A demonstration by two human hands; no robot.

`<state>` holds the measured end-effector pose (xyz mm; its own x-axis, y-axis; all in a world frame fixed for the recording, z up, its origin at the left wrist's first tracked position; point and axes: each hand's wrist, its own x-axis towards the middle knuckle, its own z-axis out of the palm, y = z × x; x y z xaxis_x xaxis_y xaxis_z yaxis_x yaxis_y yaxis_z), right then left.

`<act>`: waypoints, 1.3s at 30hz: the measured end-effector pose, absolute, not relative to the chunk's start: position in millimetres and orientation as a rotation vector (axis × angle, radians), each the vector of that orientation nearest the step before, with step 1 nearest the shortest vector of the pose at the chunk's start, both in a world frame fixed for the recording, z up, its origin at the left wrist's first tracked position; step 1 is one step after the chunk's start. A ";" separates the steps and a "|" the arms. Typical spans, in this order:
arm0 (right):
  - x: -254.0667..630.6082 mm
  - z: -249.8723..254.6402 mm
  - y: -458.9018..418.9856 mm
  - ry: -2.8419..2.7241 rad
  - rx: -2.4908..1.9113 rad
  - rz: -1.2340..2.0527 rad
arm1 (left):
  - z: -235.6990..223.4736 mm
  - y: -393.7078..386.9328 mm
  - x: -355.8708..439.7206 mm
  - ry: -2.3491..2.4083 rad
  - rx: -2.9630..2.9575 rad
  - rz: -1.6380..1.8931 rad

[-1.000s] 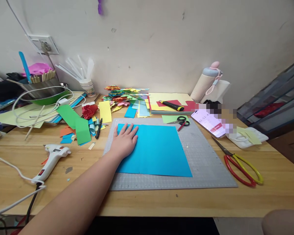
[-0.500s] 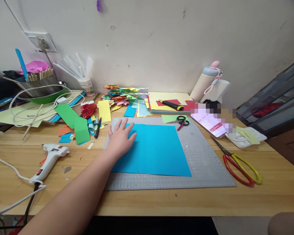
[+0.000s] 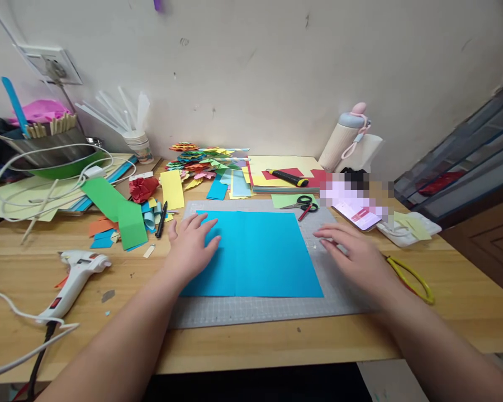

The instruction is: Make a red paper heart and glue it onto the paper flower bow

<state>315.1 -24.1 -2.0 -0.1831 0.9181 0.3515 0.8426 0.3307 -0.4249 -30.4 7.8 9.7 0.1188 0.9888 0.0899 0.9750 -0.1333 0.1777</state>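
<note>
A large blue paper sheet (image 3: 260, 254) lies flat on a grey cutting mat (image 3: 276, 304) in the middle of the wooden desk. My left hand (image 3: 190, 248) rests open on the sheet's left edge, fingers spread. Over the mat just right of the sheet hovers my right hand (image 3: 354, 257), open with fingers stretched toward the paper and holding nothing. Red and yellow scissors (image 3: 414, 276) lie partly hidden behind my right wrist.
A white glue gun (image 3: 73, 273) with its cord lies at the left. Coloured paper scraps (image 3: 126, 215), a black pen (image 3: 161, 219), small scissors (image 3: 302, 204), a utility knife (image 3: 285, 177), a phone (image 3: 358, 215) and a bottle (image 3: 343, 139) crowd the back of the desk.
My right hand has come into view and reached over the mat beside the sheet. My left hand has slid toward the sheet's left edge, and the view has shifted slightly.
</note>
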 end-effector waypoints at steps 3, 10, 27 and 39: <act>318.3 -15.8 -12.4 -2.035 -1.681 0.387 | 0.2 11.6 -33.3 1.964 2.254 0.318; 322.2 -25.6 3.4 -2.246 -1.656 0.371 | -1.7 10.4 -35.9 1.930 2.221 0.301; 344.6 -29.5 -3.5 -1.814 -1.999 0.170 | -4.3 11.5 -38.8 1.931 2.227 0.349; 296.3 -11.7 -10.7 -1.360 -1.704 0.836 | -5.4 -1.8 -27.4 1.720 2.405 0.289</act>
